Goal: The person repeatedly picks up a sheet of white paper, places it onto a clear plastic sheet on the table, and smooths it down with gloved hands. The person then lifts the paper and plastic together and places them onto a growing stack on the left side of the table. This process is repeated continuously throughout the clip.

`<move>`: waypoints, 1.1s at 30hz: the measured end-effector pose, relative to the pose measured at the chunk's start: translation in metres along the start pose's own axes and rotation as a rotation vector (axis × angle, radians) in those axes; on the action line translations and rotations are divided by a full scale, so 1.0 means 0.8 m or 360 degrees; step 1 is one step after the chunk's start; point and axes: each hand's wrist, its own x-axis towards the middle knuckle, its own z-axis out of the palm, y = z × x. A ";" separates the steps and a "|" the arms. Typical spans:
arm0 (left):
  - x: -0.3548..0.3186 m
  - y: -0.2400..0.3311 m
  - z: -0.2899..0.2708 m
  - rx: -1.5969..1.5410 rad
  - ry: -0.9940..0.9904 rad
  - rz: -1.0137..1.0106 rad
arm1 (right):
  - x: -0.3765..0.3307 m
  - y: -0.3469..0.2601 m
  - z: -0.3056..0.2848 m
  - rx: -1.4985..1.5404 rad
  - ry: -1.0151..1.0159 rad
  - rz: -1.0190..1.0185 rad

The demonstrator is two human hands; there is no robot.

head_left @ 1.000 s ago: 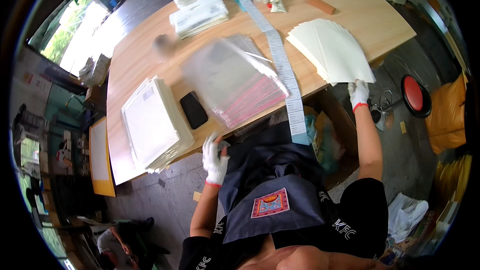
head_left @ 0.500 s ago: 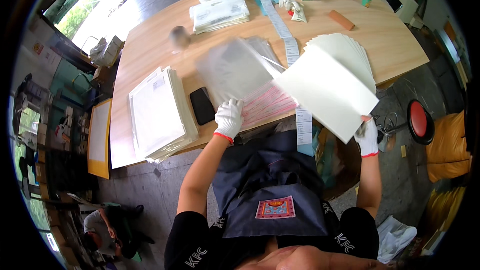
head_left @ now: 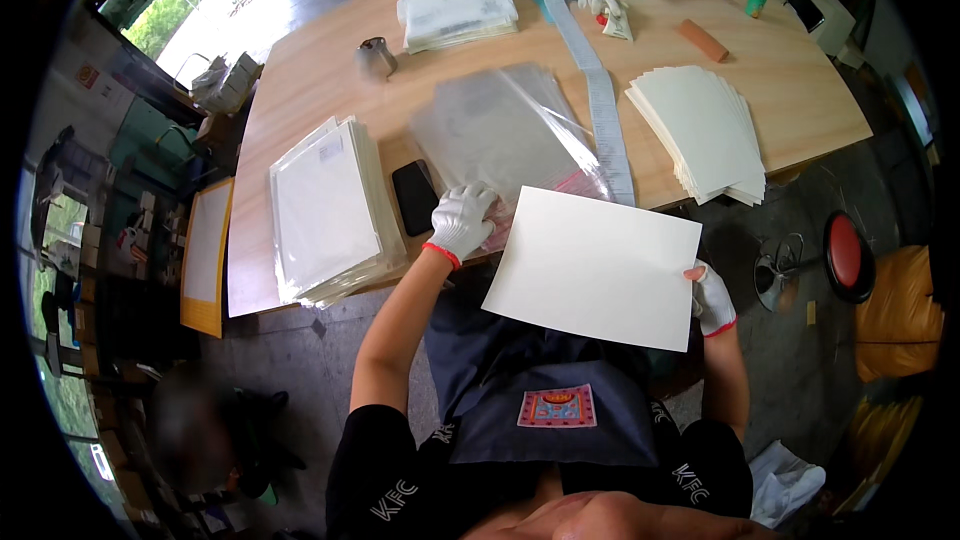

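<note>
My right hand (head_left: 713,302), in a white glove with a red cuff, grips the right edge of a white sheet of card (head_left: 597,270). The sheet lies nearly level over my lap and the table's front edge. Its far-left corner overlaps the clear plastic bags (head_left: 500,125), hiding most of their pink-striped near ends. My left hand (head_left: 464,221), gloved the same way, is closed on the near-left edge of these bags, its fingertips curled at the plastic. A fanned stack of white card (head_left: 697,130) lies farther right on the table.
Left of the bags are a black phone (head_left: 415,197) and a pile of bagged sheets (head_left: 325,210). A label strip (head_left: 603,110) runs along the table (head_left: 300,70). Behind stand a metal cup (head_left: 377,57) and bagged stacks (head_left: 460,15). A red stool (head_left: 845,252) stands right.
My right hand has drawn the white sheet away from the fanned stack, leftward and nearer me, turning it more level. My left hand stays at the bags. The view has shifted slightly.
</note>
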 end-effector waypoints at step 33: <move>-0.032 0.057 0.093 -0.2877 0.1172 -0.1017 | 0.036 0.078 0.113 0.0301 0.0116 -0.0274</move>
